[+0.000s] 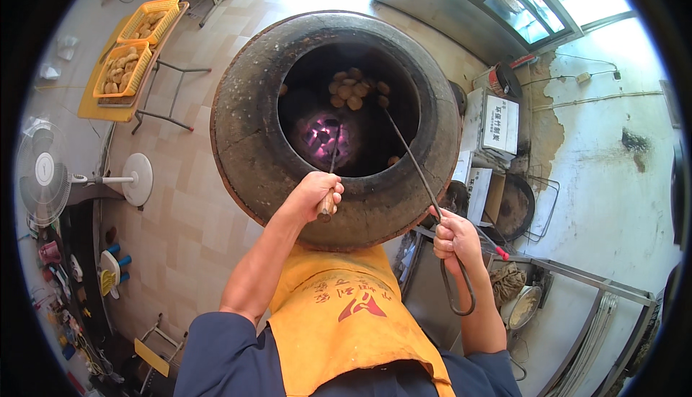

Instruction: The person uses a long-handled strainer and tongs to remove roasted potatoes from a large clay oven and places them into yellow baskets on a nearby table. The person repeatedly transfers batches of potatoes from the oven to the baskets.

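Before me stands a round clay oven (243,127) with a wide open mouth. My left hand (320,194) grips the wooden handle (325,207) of a thin metal tool, whose shaft (335,151) points down into the oven. In my right hand (455,240) is a long metal rod (411,162) with a looped end; its far end reaches to the breads on the inner wall. A cluster of round browned breads (348,90) shows inside the oven. Below them glow burning coals (325,136). The working end of the left tool cannot be made out against the coals.
At left, a folding table (89,100) bears two yellow baskets (141,67) of breads. A white standing fan (44,165) is nearby. To the right are cardboard boxes (500,127), a dark round pan (513,208) and a metal rack (589,277). A glass-topped metal counter (432,5) stands behind the oven.
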The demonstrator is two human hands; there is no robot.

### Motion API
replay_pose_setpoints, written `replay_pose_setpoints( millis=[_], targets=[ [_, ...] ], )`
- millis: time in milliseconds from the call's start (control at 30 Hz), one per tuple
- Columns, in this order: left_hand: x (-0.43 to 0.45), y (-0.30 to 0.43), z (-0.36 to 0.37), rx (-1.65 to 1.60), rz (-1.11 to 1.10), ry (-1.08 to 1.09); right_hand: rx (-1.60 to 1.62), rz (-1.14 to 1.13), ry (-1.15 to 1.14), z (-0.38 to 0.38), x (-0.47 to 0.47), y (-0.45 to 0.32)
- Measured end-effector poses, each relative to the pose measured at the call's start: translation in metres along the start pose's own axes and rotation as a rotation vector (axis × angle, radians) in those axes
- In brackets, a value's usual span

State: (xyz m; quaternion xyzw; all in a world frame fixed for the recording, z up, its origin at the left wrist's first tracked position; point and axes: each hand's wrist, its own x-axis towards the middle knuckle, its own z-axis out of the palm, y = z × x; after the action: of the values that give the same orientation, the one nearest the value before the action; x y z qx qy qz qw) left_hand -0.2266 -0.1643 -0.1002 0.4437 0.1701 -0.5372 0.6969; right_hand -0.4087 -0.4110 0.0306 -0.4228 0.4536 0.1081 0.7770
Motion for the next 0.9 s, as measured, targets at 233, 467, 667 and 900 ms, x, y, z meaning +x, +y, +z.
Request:
replay_pose_setpoints(
  millis=[233,467,667,900],
  targets=[
    [-0.044,-0.009,0.002,0.025,-0.013,0.021,-0.035,0.027,0.074,0.002,-0.041,0.004],
    [-0.035,-0.013,0.008,-0.054,-0.013,-0.051,-0.06,-0.016,0.073,-0.009,-0.066,0.0],
    [-0.079,-0.015,0.005,-0.049,-0.018,-0.048,-0.046,-0.083,0.069,-0.019,-0.122,0.014],
    [-0.109,0.02,-0.008,0.128,-0.033,-0.008,-0.006,-0.113,0.132,-0.009,-0.149,0.04]
  ],
)
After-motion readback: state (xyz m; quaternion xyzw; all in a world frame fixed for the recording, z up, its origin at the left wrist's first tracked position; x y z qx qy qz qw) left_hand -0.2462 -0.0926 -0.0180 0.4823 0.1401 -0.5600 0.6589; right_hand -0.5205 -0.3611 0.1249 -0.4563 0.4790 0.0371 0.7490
